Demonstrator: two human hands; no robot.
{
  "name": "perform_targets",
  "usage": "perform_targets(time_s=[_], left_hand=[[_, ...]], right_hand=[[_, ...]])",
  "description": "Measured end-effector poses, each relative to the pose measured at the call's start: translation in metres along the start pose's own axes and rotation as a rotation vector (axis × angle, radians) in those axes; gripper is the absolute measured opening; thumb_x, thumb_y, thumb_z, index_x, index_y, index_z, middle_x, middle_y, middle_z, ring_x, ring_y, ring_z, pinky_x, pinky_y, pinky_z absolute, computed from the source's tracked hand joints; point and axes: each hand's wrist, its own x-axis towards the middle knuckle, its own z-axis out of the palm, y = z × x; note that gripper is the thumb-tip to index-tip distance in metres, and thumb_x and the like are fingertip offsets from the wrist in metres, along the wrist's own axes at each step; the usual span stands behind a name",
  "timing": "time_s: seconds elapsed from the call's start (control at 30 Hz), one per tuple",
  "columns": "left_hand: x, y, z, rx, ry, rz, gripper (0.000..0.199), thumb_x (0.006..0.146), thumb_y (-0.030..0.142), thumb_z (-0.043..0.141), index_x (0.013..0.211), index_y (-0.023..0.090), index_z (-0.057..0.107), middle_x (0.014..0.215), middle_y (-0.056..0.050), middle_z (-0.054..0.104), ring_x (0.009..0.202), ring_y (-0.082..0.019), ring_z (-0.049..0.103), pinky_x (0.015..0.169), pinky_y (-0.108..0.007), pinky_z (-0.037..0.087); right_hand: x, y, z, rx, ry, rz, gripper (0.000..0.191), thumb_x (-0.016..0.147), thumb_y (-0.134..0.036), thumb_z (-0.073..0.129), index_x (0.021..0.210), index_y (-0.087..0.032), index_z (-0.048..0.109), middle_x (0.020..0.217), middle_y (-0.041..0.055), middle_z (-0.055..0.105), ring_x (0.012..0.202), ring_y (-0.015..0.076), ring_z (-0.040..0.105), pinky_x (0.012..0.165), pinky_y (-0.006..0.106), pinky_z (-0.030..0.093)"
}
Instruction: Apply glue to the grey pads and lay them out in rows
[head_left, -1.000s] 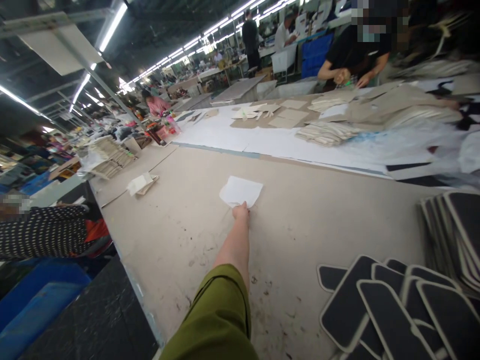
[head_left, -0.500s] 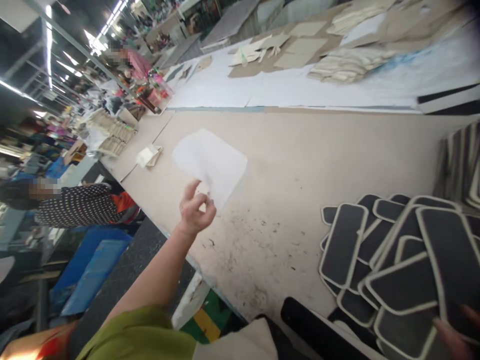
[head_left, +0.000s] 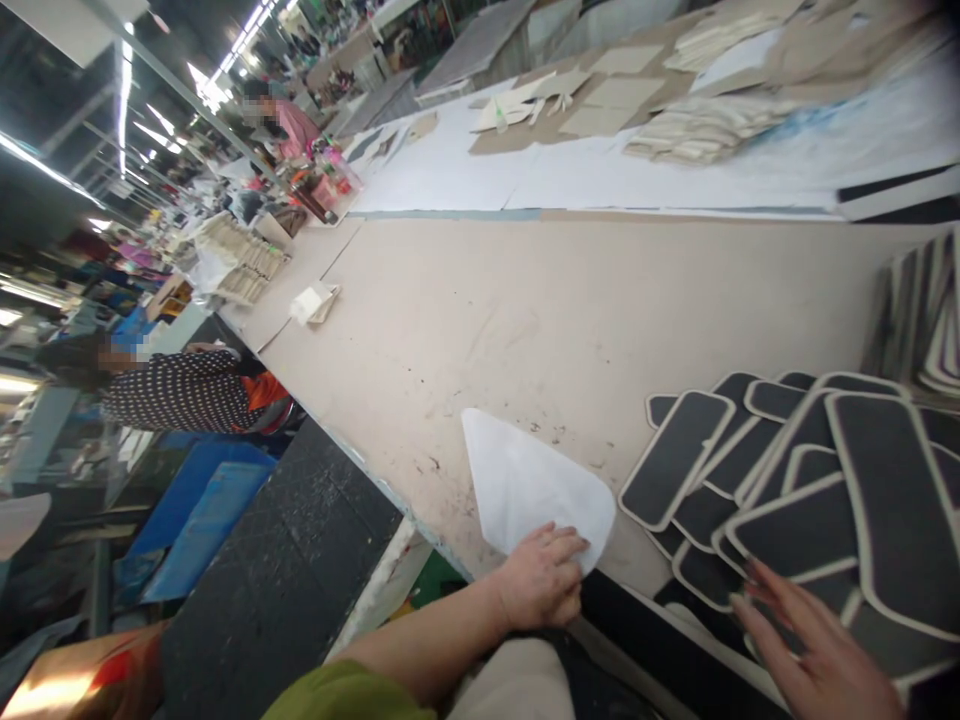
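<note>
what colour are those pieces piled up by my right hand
The pieces are dark grey, bordered in off-white; the head view shows this best.

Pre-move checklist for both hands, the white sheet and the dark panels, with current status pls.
1. Left hand on the white sheet: ok.
2. Left-hand pinch on the sheet: cannot tell, fingertips face away.
3. Right hand free: ok, fingers apart, nothing visibly held.
4. Right hand touching pale-edged dark panels: cannot tell.
5. Panels squared up: not ok, heap overlaps at mixed angles.
</note>
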Motion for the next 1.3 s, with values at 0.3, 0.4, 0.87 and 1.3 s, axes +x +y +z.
perform_targets(time_s=[0.3,0.4,0.87,1.3], left_hand=[[0.013,0.007,0.017,-0.045,0.183,0.195,0.036,0.086,0.049,0.048,0.091,0.016,0.064,0.121,-0.012,0.062,0.111,-0.021,0.058,0.106,-0.037,0.037],[0.004,-0.025,0.008,-0.023,0.364,-0.004,0.032,0.087,0.040,0.049,0.105,0.016,0.061,0.125,-0.013,0.059,0.121,-0.024,0.050,0.107,-0.042,0.037],[-0.007,-0.158,-0.042,-0.143,0.441,-1.049,0.019,0.077,0.029,0.063,0.091,0.016,0.064,0.091,-0.009,0.069,0.088,-0.023,0.064,0.079,-0.030,0.047],[-0.101,-0.164,-0.046,0.223,0.605,-1.019,0.073,0.077,0.039,0.066,0.137,0.007,0.037,0.145,-0.025,0.034,0.138,-0.036,0.026,0.110,-0.053,0.025]], right_hand=[[0.009,-0.048,0.083,0.924,-0.400,0.751,0.075,0.069,-0.058,0.068,0.130,-0.021,0.045,0.110,0.0109,0.066,0.096,0.0248,0.065,0.078,0.035,0.054],[0.019,-0.047,0.098,0.801,-0.399,0.727,0.061,0.060,-0.056,0.073,0.107,-0.019,0.060,0.093,0.0069,0.069,0.085,0.0229,0.065,0.068,0.030,0.053],[0.017,-0.060,0.134,0.644,-0.488,0.670,0.045,0.059,-0.050,0.066,0.091,-0.019,0.063,0.078,0.0040,0.067,0.072,0.0212,0.063,0.063,0.032,0.054],[0.005,-0.095,0.190,0.455,-0.643,0.603,0.025,0.072,-0.042,0.054,0.078,-0.019,0.058,0.068,0.0015,0.065,0.060,0.0169,0.062,0.054,0.026,0.051]])
